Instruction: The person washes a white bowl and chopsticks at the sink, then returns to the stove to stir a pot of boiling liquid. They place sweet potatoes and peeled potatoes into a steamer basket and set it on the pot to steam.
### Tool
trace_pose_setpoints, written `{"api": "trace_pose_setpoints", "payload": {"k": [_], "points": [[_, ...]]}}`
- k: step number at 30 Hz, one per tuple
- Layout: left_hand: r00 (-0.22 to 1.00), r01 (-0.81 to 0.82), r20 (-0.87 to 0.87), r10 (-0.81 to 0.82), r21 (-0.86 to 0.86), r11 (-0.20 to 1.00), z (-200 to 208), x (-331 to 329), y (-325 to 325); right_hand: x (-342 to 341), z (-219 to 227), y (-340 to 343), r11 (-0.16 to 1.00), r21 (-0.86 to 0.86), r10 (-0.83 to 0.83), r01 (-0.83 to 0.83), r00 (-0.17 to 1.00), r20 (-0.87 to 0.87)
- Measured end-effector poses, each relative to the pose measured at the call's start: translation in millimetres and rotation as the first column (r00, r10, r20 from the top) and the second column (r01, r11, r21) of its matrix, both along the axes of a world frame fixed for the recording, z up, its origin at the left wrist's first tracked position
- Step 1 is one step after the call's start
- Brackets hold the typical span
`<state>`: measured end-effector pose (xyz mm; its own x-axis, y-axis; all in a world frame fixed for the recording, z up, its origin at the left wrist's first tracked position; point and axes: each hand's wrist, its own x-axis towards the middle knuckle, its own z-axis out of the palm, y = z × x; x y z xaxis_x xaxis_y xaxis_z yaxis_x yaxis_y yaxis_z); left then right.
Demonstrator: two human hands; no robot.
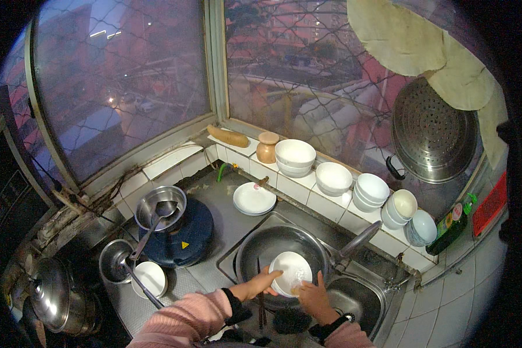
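My left hand [263, 284] grips a white bowl [284, 267] by its left rim, thumb over the edge, and tilts it above a large steel wok [250, 246]. A shiny wet or foamy patch shows inside the bowl. At the bowl's near right side is my right hand [314, 298], its fingers drawn together at the rim; a small yellowish thing seems to be at the fingertips, too blurred to name. The wok sits in the sink, its long handle [362, 239] pointing to the far right. A pair of dark chopsticks [262, 310] stands close to my left wrist.
Stacked bowls [296, 165] line the tiled ledge, with a green bottle [449, 229] at its right end. White plates [254, 199] lie behind the wok. Left are a dark blue round appliance [182, 235], steel bowls with ladles [116, 261] and a lidded pot [52, 296]. A second basin [356, 301] is right.
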<state>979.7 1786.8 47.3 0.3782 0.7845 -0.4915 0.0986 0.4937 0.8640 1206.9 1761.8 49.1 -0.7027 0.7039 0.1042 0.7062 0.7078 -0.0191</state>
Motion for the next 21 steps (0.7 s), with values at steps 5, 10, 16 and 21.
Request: {"api": "trace_pose_setpoints", "payload": {"k": [5,10,16,21], "points": [[0.965,-0.254,0.078,0.252,0.014,0.967,-14,31,-28,-49,11,-13,0.919,-0.364,-0.241,0.155,0.949,-0.203],[0.962,-0.265,0.065,0.266,-0.032,0.964,-14,13,-18,-42,-7,-13,0.971,-0.220,-0.119,0.096,0.989,-0.091],[0.996,-0.045,0.071,0.048,-0.040,0.998,-8,1,-3,3,-7,2,0.991,0.125,-0.021,0.039,0.990,-0.140],[0.966,-0.257,-0.004,0.259,0.128,0.958,7,31,-32,-43,1,-14,0.950,-0.278,-0.246,0.145,0.896,-0.371]]}}
